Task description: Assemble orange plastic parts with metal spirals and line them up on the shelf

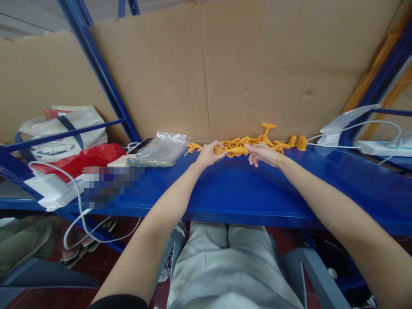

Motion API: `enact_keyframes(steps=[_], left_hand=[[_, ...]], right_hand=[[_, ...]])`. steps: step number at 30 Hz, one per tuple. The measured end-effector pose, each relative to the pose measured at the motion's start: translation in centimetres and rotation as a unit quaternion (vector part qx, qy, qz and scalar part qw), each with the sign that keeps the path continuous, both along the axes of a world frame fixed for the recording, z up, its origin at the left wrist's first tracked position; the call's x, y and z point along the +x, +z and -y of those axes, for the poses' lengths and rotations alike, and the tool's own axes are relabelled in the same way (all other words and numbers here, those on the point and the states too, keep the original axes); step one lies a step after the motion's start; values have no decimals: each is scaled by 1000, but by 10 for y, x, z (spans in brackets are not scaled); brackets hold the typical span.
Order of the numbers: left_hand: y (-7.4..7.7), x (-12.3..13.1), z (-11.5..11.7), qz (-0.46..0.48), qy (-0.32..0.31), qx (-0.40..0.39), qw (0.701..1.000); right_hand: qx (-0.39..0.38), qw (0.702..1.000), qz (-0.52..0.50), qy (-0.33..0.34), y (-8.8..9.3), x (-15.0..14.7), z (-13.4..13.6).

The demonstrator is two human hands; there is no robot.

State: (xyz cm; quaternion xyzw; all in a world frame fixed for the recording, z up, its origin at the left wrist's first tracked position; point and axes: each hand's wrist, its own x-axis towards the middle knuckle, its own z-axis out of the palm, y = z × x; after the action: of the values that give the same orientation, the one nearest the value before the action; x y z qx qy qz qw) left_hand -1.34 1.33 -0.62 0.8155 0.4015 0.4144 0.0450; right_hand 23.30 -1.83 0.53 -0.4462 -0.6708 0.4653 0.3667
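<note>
My left hand is closed, thumb and forefinger pinching the rounded end of a yellow plastic part. At that part's other end is my right hand, its thumb and forefinger meeting the part and its other fingers curled below. Behind and between both hands lies a row of similar yellow plastic pieces, some with round cup-like ends. One T-shaped yellow piece stands up above the row. Beyond my left hand are forked yellow pieces beside small dark screws or chain, too small to tell which.
On the blue table, clear plastic bags lie left, near a red bag and a white charger with cables. Two yellow cylinders stand right, near a power strip. A cardboard wall rises behind.
</note>
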Motion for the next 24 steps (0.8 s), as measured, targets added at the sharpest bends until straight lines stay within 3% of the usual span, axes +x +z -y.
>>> enact_keyframes(steps=[5,10,17,24], left_hand=[[-3,1,-3,11,-2,-10,1000],[-4,0,-4,13,-5,-14,1000],[1,1,3,-5,-5,7,1000],[3,7,7,-3,9,35,999]], right_hand=[[48,998,44,-10,0,2,-2],[102,994,25,9,-5,3,-9],[108,993,29,31,-1,3,-5],[45,999,14,2,0,-1,0]])
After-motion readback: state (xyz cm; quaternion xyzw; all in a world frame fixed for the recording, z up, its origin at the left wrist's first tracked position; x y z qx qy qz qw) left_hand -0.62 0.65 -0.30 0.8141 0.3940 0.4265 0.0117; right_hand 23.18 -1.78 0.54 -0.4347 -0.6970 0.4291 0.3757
